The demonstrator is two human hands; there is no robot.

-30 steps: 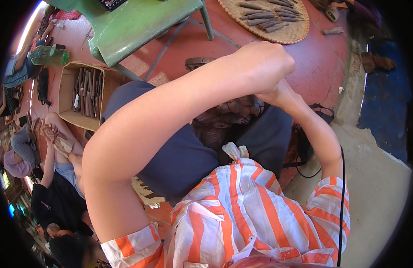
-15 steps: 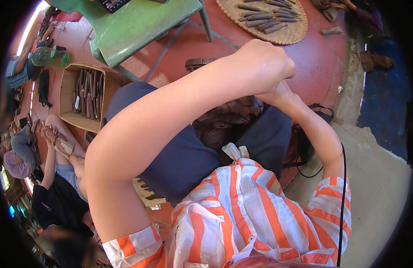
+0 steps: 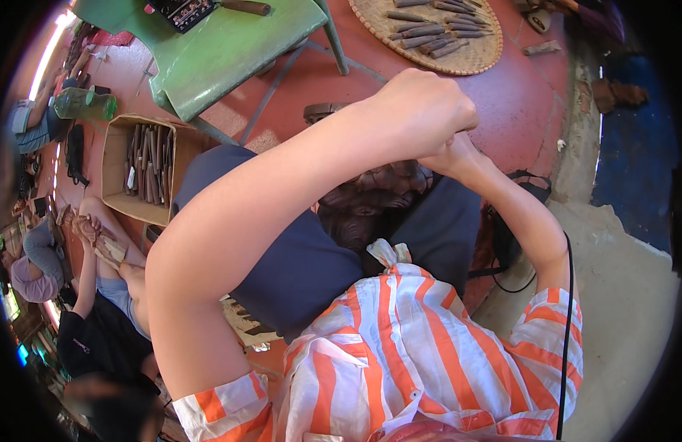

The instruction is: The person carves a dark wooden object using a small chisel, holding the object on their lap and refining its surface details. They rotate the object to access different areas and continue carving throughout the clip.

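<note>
My left hand (image 3: pixel 427 110) is closed in a fist, its forearm crossing in front of my lap from the left. Just below it, my right hand (image 3: pixel 453 156) is curled close against it, its fingers mostly hidden. Whatever the two hands grip does not show. Beneath them, between my knees, sits a dark brown carved wooden piece (image 3: pixel 370 195) with rounded relief. My left forearm covers much of it. A round wooden end (image 3: pixel 322 110) sticks out just beyond that forearm.
A round woven tray (image 3: pixel 488 55) holds several dark-handled tools. A green plastic chair (image 3: pixel 230 62) stands ahead, a black case on it. To the left are a cardboard box (image 3: pixel 116 166) of wooden-handled tools, green bottles (image 3: pixel 83 104) and a seated person (image 3: pixel 109 331). A black cable (image 3: pixel 567 331) hangs at right.
Both closed hands have shifted slightly left, still together. The view has tilted a little, so more of the black case and a wooden handle on the chair shows.
</note>
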